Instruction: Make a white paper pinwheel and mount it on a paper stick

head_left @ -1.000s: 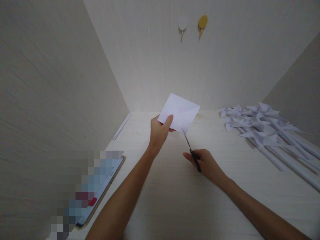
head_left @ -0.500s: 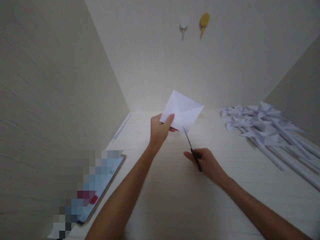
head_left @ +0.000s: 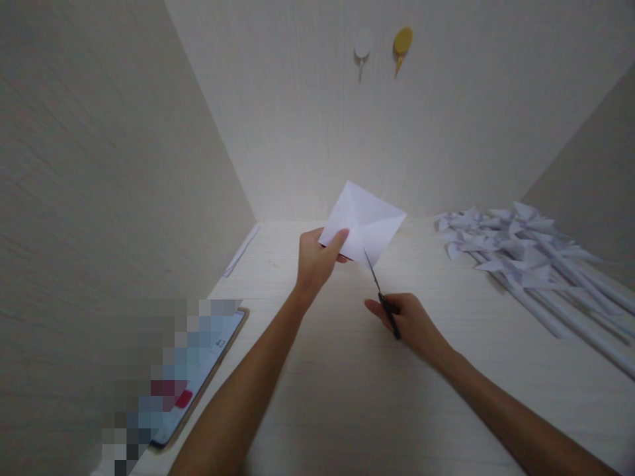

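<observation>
Held up over the table is a square white sheet of paper (head_left: 374, 218) with diagonal creases. My left hand (head_left: 317, 258) pinches its lower left edge, thumb on top and fingers beneath; a thin dark red edge shows under the paper there. My right hand (head_left: 409, 320) grips a pair of scissors (head_left: 388, 314) with black handles. The blades point up and away from me, and their tip lies over the paper near its lower corner. How far the blades are parted I cannot tell.
On the right lie several white paper pinwheels (head_left: 520, 244) with rolled paper sticks. A phone (head_left: 213, 363), partly blurred out, rests at the left. A thin white paper strip (head_left: 241, 250) lies along the left wall. Two hooks, one white (head_left: 362, 49) and one yellow (head_left: 403, 41), are on the back wall.
The paper and my left hand have shifted slightly to the right and toward me, so the scissors' tip reaches a little further over the sheet. My right hand has hardly moved.
</observation>
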Available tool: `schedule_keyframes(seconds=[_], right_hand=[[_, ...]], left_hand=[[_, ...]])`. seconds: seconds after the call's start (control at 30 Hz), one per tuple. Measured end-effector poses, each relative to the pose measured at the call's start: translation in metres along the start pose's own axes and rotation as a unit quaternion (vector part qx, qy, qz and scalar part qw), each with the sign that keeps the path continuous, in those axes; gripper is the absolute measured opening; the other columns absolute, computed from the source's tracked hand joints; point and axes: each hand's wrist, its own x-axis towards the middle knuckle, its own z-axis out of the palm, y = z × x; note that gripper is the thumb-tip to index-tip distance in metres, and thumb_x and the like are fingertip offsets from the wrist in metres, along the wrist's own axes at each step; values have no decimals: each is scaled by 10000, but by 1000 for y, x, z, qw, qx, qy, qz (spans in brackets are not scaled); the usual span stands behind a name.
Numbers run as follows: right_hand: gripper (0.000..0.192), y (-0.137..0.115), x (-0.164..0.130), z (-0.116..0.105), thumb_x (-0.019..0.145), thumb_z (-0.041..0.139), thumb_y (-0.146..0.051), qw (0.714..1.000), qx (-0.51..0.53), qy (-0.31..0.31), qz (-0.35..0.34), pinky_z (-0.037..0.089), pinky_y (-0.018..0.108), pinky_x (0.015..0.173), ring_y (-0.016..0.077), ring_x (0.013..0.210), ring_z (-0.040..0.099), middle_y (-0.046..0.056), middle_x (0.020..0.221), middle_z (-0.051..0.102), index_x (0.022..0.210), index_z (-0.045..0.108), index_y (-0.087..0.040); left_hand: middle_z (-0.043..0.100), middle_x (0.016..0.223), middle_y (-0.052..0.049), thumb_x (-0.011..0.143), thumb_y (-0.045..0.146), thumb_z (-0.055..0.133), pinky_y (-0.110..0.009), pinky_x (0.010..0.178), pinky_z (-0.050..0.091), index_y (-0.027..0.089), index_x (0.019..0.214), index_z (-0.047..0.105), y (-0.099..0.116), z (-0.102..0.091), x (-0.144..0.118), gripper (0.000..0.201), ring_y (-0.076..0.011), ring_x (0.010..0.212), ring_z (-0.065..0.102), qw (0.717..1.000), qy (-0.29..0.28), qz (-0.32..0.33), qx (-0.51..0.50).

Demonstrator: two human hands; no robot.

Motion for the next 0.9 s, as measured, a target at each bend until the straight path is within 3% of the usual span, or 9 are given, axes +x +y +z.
schedule_keyframes(seconds=[0.47, 0.9], right_hand=[[438, 5, 2, 0, 695, 476, -546, 999, 46, 3, 0, 196, 226, 438, 83, 490, 254, -35, 513, 273, 507, 323, -182], [458, 3, 1, 0, 703, 457, -554, 999, 42, 15, -10, 173, 231, 433, 78, 477, 230, -36, 504, 240, 486, 288, -188]], left_hand=[[526, 442, 17, 664, 309, 588, -153, 343, 415, 113, 534, 539, 0, 6, -6, 240, -79, 385, 514, 999, -39, -8, 8], [538, 448, 10, 672, 298, 580, -151, 345, 414, 112, 547, 545, 1, 6, -6, 227, -80, 381, 519, 999, -39, -11, 8]])
